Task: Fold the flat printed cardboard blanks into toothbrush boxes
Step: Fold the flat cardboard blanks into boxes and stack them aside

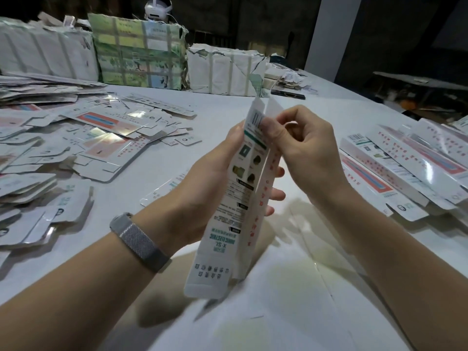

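A long white printed cardboard blank (235, 214) stands nearly upright above the table, partly folded along its length. It carries green and black print and small product pictures. My left hand (215, 178) grips its middle from the left, with fingertips showing past the right edge. My right hand (301, 145) pinches the upper part by the barcode with thumb and forefinger. A pile of flat blanks (83, 138) lies on the left. Folded boxes (410, 163) lie stacked on the right.
The white table (316, 287) spreads under my arms. Taped paper-wrapped bundles (139, 54) stand along the far edge. Another flat blank (164, 191) lies behind my left wrist. A dark phone-like object (287, 93) lies at the back, and a white pillar (331, 34) rises behind it.
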### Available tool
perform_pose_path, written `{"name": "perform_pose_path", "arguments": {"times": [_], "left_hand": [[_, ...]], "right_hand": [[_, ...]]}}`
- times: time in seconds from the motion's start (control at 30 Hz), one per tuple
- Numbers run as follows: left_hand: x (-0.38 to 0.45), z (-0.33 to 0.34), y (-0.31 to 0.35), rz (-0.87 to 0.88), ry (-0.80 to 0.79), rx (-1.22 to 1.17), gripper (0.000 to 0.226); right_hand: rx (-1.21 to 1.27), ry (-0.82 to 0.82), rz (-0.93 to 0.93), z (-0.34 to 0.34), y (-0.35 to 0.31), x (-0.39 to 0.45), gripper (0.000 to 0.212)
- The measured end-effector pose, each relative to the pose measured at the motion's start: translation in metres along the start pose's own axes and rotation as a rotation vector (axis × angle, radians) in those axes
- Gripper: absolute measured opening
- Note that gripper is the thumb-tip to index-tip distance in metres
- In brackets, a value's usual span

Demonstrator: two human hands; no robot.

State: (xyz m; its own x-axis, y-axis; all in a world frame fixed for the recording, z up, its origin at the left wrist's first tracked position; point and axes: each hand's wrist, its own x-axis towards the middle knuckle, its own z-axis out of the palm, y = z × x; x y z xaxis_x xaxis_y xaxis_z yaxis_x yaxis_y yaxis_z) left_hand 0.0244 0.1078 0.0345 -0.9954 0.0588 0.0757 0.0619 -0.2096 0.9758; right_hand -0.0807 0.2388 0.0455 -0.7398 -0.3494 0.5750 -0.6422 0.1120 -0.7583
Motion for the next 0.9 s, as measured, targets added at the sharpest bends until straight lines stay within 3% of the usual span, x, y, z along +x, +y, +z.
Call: {"name": "perform_pose_path", "arguments": {"times": [0.07, 0.17, 0.23, 0.33, 0.43, 0.57, 0.7, 0.8, 0.9], "left_hand": [[0.001, 0.013, 0.008, 0.011, 0.037, 0.109, 0.055], [0.002, 0.003, 0.001, 0.177, -0.006, 0.21, 0.045], [0.014, 0.005, -0.004, 0.193, 0.029, 0.193, 0.035], [0.018, 0.004, -0.007, 0.182, 0.046, 0.266, 0.041], [0.02, 0.019, 0.004, 0.07, 0.104, 0.051, 0.043], [0.015, 0.008, -0.007, 0.065, -0.053, -0.216, 0.056], [0.012, 0.003, -0.012, 0.124, 0.018, -0.146, 0.06], [0.013, 0.003, -0.013, 0.225, 0.069, -0.042, 0.047], [0.015, 0.0, -0.016, 0.308, 0.096, -0.021, 0.043]], "right_hand": [[-0.012, -0.003, -0.006, -0.004, -0.003, 0.002, 0.031], [-0.014, -0.018, -0.026, -0.014, -0.002, 0.007, 0.041], [-0.024, -0.05, -0.015, -0.018, -0.002, 0.009, 0.041], [-0.002, -0.087, -0.017, -0.02, -0.003, 0.011, 0.032], [0.061, -0.085, -0.048, -0.022, -0.005, 0.012, 0.029], [0.125, -0.101, -0.074, -0.017, -0.006, 0.007, 0.024], [0.195, -0.098, -0.041, -0.007, -0.001, 0.004, 0.02], [0.265, -0.108, -0.005, -0.002, 0.001, 0.001, 0.015], [0.32, -0.117, 0.045, 0.002, 0.001, -0.001, 0.023]]}}
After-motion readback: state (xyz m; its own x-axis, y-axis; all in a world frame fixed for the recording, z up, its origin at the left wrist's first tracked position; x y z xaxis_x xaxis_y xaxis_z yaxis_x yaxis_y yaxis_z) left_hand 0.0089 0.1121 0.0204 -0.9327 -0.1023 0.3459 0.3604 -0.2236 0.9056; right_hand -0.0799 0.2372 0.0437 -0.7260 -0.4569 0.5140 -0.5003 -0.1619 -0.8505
